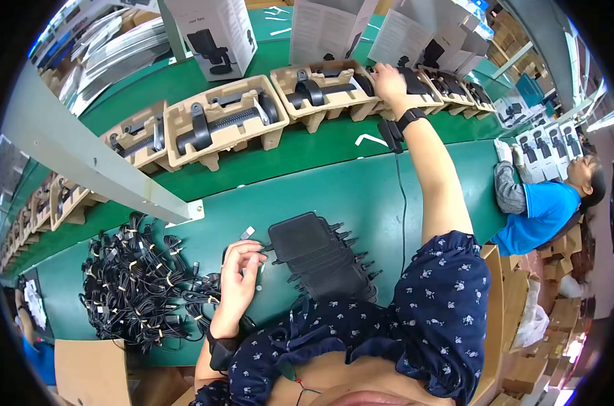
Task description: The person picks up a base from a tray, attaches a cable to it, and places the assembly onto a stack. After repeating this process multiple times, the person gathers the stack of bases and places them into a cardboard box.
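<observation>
The right hand (pixel 390 84) is resting at a tan moulded tray (pixel 425 105), upper right of centre.
Its fingers are bending down at the tray's left end; I cannot make out whether they are gripping anything. Left of centre, the left hand (pixel 238 271) is lying just beside a stack of flat black pieces (pixel 299 238), its fingers curling close together, any hold staying unclear. A heap of black cables (pixel 134 284) is covering the table (pixel 232 203) at lower left.
</observation>
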`<state>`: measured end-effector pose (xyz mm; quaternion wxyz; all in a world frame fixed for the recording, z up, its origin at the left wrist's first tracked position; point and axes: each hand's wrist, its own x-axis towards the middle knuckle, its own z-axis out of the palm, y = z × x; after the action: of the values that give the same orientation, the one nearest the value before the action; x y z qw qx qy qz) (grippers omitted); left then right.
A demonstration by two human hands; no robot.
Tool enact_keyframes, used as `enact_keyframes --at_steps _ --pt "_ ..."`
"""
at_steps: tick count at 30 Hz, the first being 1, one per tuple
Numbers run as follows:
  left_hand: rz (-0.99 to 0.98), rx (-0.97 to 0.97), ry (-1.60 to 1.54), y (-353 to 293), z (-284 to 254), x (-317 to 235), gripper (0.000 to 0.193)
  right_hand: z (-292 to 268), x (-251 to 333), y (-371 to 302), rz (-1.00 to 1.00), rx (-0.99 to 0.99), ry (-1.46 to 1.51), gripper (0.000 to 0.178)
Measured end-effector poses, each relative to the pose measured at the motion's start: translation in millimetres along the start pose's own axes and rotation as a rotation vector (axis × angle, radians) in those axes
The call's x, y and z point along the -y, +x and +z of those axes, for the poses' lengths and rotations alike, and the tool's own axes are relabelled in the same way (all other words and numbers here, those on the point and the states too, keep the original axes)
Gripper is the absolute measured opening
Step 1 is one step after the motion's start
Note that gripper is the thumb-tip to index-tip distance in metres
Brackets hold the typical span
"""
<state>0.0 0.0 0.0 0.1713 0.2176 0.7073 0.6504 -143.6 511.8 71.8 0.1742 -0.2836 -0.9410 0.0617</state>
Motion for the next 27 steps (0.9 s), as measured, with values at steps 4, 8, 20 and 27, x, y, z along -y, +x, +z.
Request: enact_keyframes --at_steps 4,8,20,27 --pt "0.017 0.019 -0.016 -7.2 10.2 -4.0 0.015 -18.0 -29.6 -1.2 -0.158 0.028 -0.074 0.022" --pt "0.002 0.005 -0.073 -5.3 5.1 -4.2 0.014 23.5 -38.1 15.6 -0.01 -0.227 -0.078 0.025" --pt "-0.037 -0.007 -0.15 6.3 15.7 2.8 0.015 -72.0 26.2 -98.4 -0.398 -0.238 -0.077 0.024" --pt "0.002 -0.056 0.027 -5.8 17.6 -1.3 0.02 -72.0 119.3 -252.8 -0.798 0.622 -0.066 0.068"
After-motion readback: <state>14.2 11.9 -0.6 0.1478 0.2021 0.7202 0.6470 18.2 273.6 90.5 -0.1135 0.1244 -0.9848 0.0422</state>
